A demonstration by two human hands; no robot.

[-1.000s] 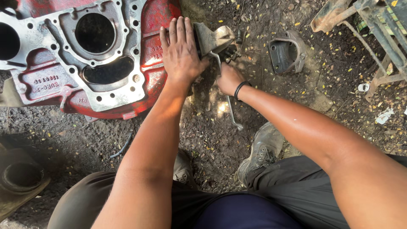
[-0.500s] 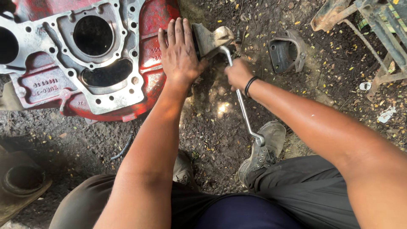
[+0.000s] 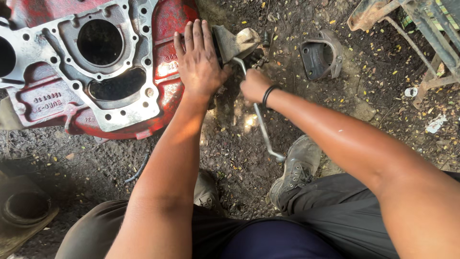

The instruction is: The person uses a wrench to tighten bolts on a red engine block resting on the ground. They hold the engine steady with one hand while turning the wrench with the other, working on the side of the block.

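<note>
Red casting (image 3: pixel 165 57) with a bare grey face (image 3: pixel 72 72), lying on dark soil (image 3: pixel 230 148) at upper left, big round bore (image 3: pixel 99 42) near its middle. Left arm stretched straight forward from the lap, forearm nearly vertical in view, wrist slightly bent. Left hand (image 3: pixel 199 60) laid flat on the casting's right edge, palm down, fingers (image 3: pixel 196 33) straight and close together, thumb out to the right against a grey bracket (image 3: pixel 235 43). Holding nothing, only pressing.

Right arm coming in from the lower right, elbow out of view, forearm angled up and left across the ground. Black band (image 3: pixel 268 94) at the wrist. Right hand (image 3: pixel 254 85) curled shut round a bent metal bar (image 3: pixel 263 129), gripping near its upper end, knuckles toward the bracket. Bar's top curving up to the bracket just beside the left thumb, where a dark bolt (image 3: pixel 265 39) sticks up; exact contact there hidden by the hand. Bar's lower end hooked and resting just beside a grey boot (image 3: pixel 294 168).

Bracket sitting at the casting's right edge, between the two hands, touching the left one. Loose grey housing (image 3: pixel 321 53) on the soil to the right, well apart from both hands. Rusty frame (image 3: pixel 421 29) at top right. Dark round part (image 3: pixel 26 208) at lower left. Grey trousers (image 3: pixel 335 206) along the bottom, knees spread
</note>
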